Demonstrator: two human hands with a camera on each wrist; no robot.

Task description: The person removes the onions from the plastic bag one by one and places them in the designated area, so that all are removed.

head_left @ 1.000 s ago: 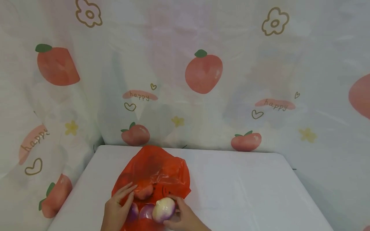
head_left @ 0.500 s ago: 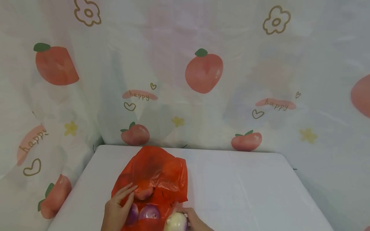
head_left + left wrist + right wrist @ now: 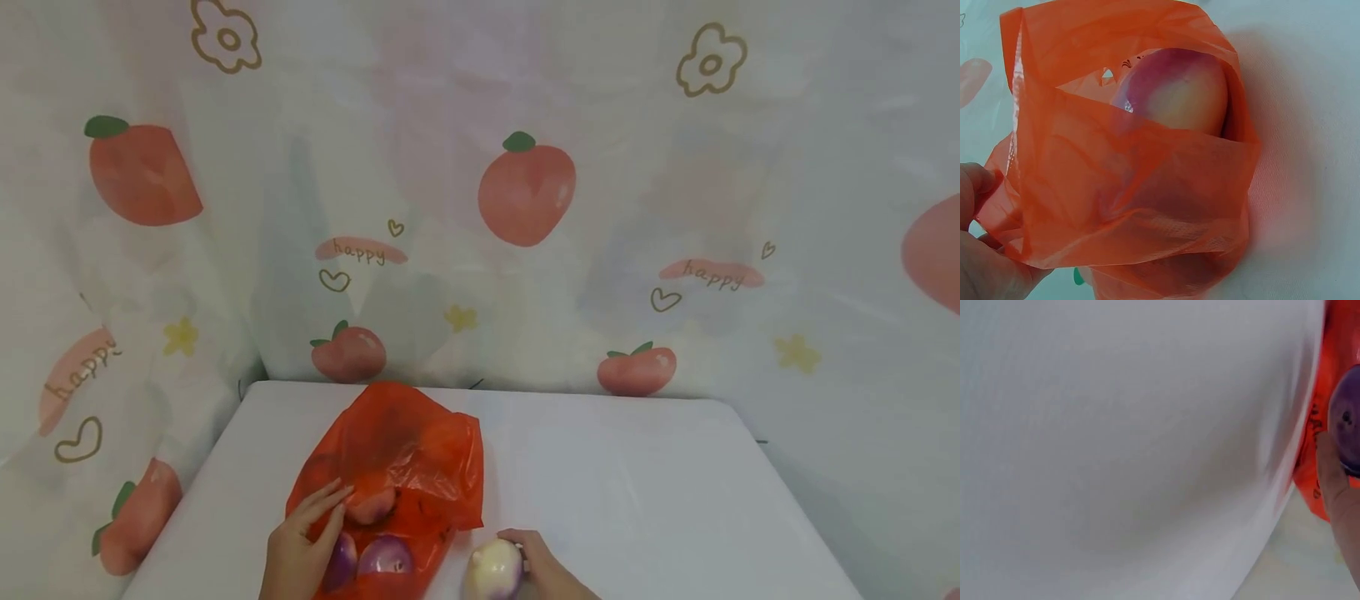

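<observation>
at seven o'clock in the head view: one red plastic carrier bag, thin, glossy, wrinkled; laid on a white table.

in its lower part, toward six o'clock: two purple turnips, rounded, side by side. nearer the bag's middle: one reddish-purple bulb, partly veiled by red film. farther up, toward twelve o'clock: darker and orange shapes under the plastic, too obscured to identify.

at the bag's eight o'clock edge: one left hand, pinching a fold of the plastic between thumb and fingers, as seen in the left wrist view. in that view, just past twelve o'clock: one purple-and-cream turnip, framed by the bag's opening.

at the bag's four o'clock: one white-and-purple turnip, glossy, gripped from its three o'clock side by the right hand; just beside the bag, with a strip of table between. contact with the table: impossible to tell. purple end with small dark pit visible at three o'clock in the right wrist view.

behind, from nine through three o'clock: pale curtain, printed with peaches, flowers, hearts and "happy".
</observation>
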